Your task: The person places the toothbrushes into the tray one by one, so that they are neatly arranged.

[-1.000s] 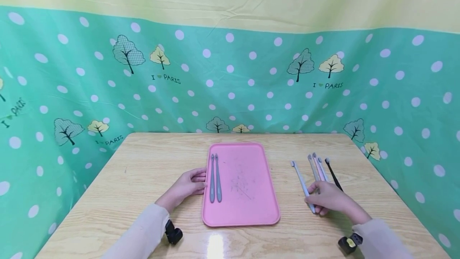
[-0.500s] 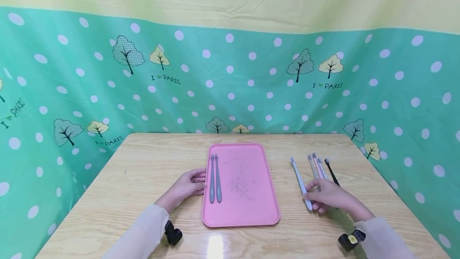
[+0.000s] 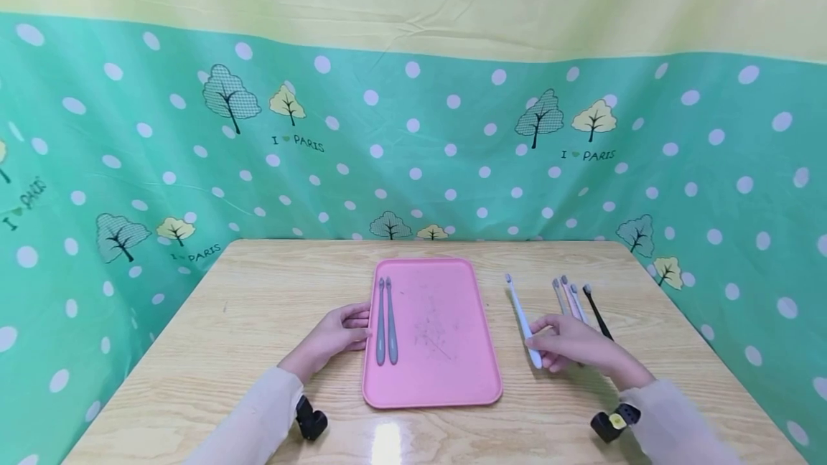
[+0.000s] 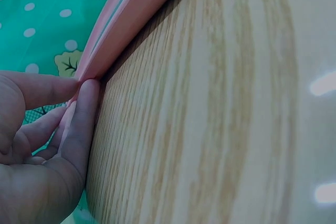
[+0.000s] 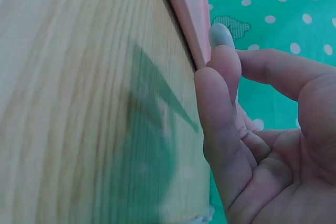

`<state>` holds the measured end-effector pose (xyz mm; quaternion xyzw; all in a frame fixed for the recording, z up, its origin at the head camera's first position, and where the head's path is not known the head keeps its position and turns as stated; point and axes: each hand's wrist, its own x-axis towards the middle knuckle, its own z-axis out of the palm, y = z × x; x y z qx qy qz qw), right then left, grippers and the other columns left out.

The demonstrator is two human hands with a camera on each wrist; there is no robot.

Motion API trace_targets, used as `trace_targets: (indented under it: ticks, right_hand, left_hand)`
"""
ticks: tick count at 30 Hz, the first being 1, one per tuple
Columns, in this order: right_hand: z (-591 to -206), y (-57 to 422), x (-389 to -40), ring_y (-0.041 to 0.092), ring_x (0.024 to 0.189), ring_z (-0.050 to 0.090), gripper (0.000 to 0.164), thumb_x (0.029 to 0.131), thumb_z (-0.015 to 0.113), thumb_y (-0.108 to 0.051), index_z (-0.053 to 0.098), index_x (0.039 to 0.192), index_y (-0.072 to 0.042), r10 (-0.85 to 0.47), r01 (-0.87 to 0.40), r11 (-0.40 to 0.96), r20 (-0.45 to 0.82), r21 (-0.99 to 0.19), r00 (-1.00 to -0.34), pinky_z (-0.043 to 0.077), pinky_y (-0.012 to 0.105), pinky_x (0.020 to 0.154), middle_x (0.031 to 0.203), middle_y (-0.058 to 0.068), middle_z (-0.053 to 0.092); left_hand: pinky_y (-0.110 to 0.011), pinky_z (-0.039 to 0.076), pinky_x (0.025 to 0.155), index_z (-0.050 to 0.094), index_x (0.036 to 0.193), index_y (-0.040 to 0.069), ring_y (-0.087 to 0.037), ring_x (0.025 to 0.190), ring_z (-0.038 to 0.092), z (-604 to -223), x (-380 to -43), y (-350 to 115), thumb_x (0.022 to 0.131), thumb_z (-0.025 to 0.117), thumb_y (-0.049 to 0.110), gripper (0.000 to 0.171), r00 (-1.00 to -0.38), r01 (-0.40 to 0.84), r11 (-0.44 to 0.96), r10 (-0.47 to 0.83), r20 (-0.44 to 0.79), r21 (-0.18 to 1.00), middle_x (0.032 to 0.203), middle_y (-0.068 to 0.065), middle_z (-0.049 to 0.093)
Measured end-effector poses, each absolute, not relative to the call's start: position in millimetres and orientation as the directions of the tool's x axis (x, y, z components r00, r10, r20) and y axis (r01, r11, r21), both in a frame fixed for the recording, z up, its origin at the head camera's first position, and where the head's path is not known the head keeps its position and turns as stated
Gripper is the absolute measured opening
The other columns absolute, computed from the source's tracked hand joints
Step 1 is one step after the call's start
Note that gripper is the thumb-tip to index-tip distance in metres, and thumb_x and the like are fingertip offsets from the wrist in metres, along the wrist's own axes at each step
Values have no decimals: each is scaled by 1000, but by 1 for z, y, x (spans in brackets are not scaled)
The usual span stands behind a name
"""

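A light blue toothbrush is pinched in my right hand near its handle end, head pointing away, just right of the pink tray. In the right wrist view, the rounded handle end pokes out between thumb and fingers. Two grey toothbrushes lie side by side along the tray's left side. My left hand holds the tray's left rim; the left wrist view has thumb and forefinger meeting at the rim.
Right of the right hand lie several toothbrushes: a grey one, a pink one, a pale blue one and a black one; the hand hides some lower ends. A wooden table meets a green dotted curtain behind.
My right hand has moved left toward the tray with the light blue toothbrush, away from the other toothbrushes. The left hand and tray stay in place.
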<state>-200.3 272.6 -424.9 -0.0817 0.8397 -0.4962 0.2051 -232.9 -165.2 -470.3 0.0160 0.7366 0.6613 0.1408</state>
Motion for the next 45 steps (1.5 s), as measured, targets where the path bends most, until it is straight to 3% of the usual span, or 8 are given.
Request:
trace_targets:
  ticks: [24,45]
  right_hand:
    - [-428,193,-221,17,65,67,37,94,69,-18,53,115,8,-495,42,371,-236,-928,-836,63,30,61,81,13,69]
    - [-429,129,-234,18,62,68,30,93,73,-20,60,108,2,-545,27,415,-272,-909,-793,64,33,60,78,16,71]
  left_hand:
    - [-36,61,89,42,147,-5,-26,111,62,-470,-232,-164,93,63,-6,58,-959,-164,117,216,-186,979,132,-21,56]
    - [-36,61,88,44,147,-3,-25,109,63,-470,-232,-163,93,64,-6,58,-961,-170,122,197,-192,978,130,-19,57]
